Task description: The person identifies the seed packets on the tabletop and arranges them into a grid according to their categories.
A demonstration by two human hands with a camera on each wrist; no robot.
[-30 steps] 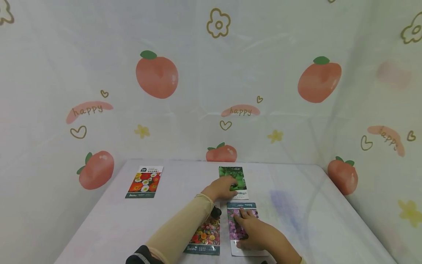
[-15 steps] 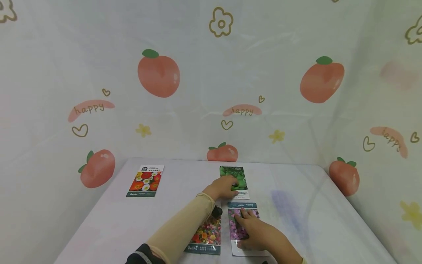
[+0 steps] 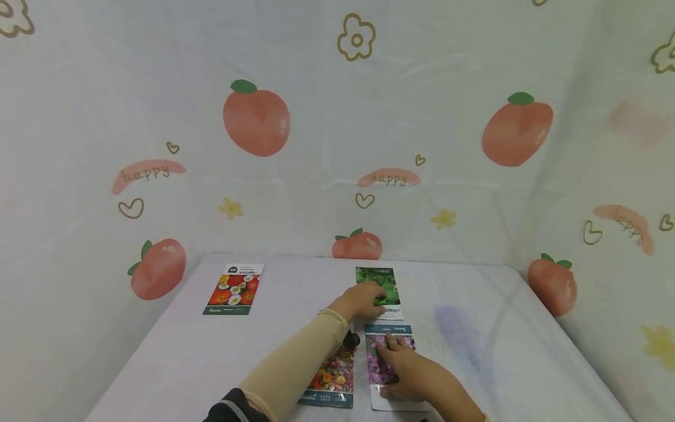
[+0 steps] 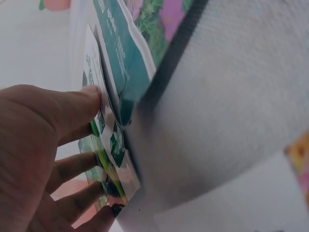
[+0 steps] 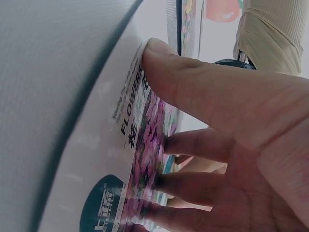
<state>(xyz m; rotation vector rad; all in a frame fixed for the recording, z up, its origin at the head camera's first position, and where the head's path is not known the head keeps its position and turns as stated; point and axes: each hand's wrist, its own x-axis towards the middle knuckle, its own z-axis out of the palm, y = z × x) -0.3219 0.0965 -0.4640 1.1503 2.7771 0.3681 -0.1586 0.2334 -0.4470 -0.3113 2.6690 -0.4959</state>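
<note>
My left hand [image 3: 360,302] rests on a green seed packet [image 3: 381,276] at the table's far middle. In the left wrist view its thumb and spread fingers touch the face of that packet [image 4: 116,145]. Nearer, my right hand [image 3: 413,372] lies with spread fingers on a purple-flower seed packet [image 3: 377,369]. The right wrist view shows the thumb on this packet's white end [image 5: 111,111] and the other fingers on its flower picture. Under my left forearm lies a mixed-flower seed packet [image 3: 334,378], partly hidden by the sleeve.
A seed packet with red and white flowers [image 3: 234,290] lies at the far left of the white table [image 3: 174,363]. Behind the table hangs a white curtain [image 3: 316,117] printed with peaches. A bluish stain marks the cloth on the right.
The green packet and my left hand have shifted slightly to the right. My right hand and the purple-flower packet stay in place. The head view has turned a little.
</note>
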